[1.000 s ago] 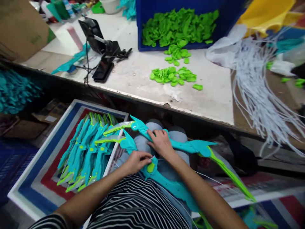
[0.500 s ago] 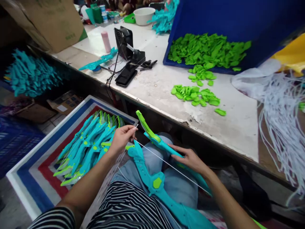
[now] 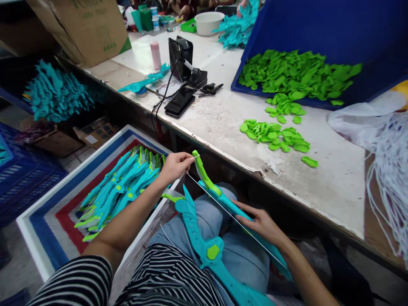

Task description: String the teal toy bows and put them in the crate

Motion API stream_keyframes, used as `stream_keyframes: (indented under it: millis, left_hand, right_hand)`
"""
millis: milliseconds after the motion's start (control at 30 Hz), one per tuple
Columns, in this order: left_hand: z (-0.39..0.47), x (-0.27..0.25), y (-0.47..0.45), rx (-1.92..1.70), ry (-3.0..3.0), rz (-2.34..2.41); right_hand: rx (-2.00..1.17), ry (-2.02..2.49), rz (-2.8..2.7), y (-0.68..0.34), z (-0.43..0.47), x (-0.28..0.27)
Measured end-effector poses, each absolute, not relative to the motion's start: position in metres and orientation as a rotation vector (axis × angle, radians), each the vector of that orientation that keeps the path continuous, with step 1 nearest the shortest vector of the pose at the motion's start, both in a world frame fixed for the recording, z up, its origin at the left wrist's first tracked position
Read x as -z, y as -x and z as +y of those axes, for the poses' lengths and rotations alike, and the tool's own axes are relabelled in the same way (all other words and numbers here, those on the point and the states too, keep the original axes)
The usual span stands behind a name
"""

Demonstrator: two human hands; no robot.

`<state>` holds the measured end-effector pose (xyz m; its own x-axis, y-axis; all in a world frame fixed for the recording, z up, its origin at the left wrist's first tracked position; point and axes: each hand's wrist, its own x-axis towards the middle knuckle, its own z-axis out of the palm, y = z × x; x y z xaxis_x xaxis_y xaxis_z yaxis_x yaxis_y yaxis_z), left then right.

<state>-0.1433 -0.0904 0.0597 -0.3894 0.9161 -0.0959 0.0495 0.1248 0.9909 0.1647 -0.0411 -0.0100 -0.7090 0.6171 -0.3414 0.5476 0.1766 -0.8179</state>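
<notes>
My left hand (image 3: 177, 168) is closed in a pinch on the end of a white string (image 3: 219, 205), right at the green tip (image 3: 198, 160) of a turquoise toy bow (image 3: 230, 205). The string runs taut along this bow toward its lower end. My right hand (image 3: 262, 225) grips the bow around its middle, partly covering it. A second toy bow (image 3: 194, 229), with a green hexagon on it, lies across my lap. To the left, a white-rimmed tray (image 3: 41, 231) holds several strung toy bows (image 3: 119, 187) side by side.
On the worktable (image 3: 210, 131) are loose green plastic pieces (image 3: 274, 134), a tilted blue bin (image 3: 287, 25) of more pieces, a phone (image 3: 180, 102), a small black fan (image 3: 180, 57) and a pink bottle (image 3: 155, 55). White strings (image 3: 390, 178) hang over the right edge; a cardboard box (image 3: 92, 29) stands back left.
My left hand has brought the string end up to the green tip of the bow; before, it held it apart, left of the tip. The string now lies closer along the bow.
</notes>
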Motion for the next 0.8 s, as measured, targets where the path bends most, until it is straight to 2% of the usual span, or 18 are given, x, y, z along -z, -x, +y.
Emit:
stream_keyframes:
  millis: [233,567,800]
  left_hand:
    - [-0.089,-0.059,0.142,-1.396,-0.969,1.628]
    - [-0.088,-0.064,0.145,-1.387,-0.835,1.356]
    - [-0.098,-0.061,0.143,-1.407,-0.741,1.284]
  right_hand:
    - [-1.625,1.170,-2.343,-0.164,-0.042,0.007]
    - [-1.501,1.084,-2.454,-0.174,-0.047,0.020]
    - [-0.744,0.855,-2.395,-0.108,-0.030,-0.020]
